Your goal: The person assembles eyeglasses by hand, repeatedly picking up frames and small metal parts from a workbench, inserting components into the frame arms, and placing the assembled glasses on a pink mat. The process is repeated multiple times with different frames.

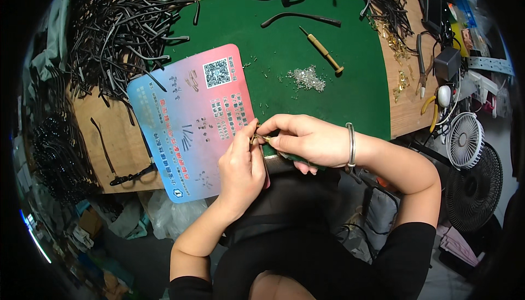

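One small brassy piece, near the frame's centre, is pinched at the fingertips of your right hand. Your left hand is narrowed against it, its exact grip unclear. Above lie one pile of clear bits, one gold screwdriver and one dark spectacle temple; left of centre, one blue-and-pink card.

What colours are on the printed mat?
The printed mat fades from blue at left to pink at right; see the head view.

Forearms converge, left grip and right grip pinched close together.
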Action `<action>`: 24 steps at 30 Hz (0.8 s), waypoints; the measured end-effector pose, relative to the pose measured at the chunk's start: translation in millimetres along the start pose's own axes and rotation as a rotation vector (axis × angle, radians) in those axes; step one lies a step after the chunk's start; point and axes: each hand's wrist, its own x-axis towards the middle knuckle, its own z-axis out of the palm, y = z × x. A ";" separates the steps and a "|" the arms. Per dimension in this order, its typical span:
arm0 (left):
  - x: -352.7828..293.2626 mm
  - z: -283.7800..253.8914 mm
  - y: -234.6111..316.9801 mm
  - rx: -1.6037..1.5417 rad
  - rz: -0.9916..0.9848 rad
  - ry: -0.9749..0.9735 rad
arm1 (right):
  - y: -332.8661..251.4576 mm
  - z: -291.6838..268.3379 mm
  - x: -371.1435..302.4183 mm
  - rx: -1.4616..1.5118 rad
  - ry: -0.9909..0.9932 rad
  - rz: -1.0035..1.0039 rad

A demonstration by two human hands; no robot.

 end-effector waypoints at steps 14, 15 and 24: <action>0.4 -1.6 -4.3 -0.041 -0.024 -0.022 | 22.9 24.0 -16.6 -0.871 0.362 -0.318; 4.8 -3.7 -7.7 -0.030 -0.018 0.019 | 23.5 21.9 -20.4 -0.879 0.423 -0.333; 25.9 -31.8 -24.4 -0.167 0.103 -0.113 | 32.2 -6.8 -3.3 -0.805 0.536 -0.403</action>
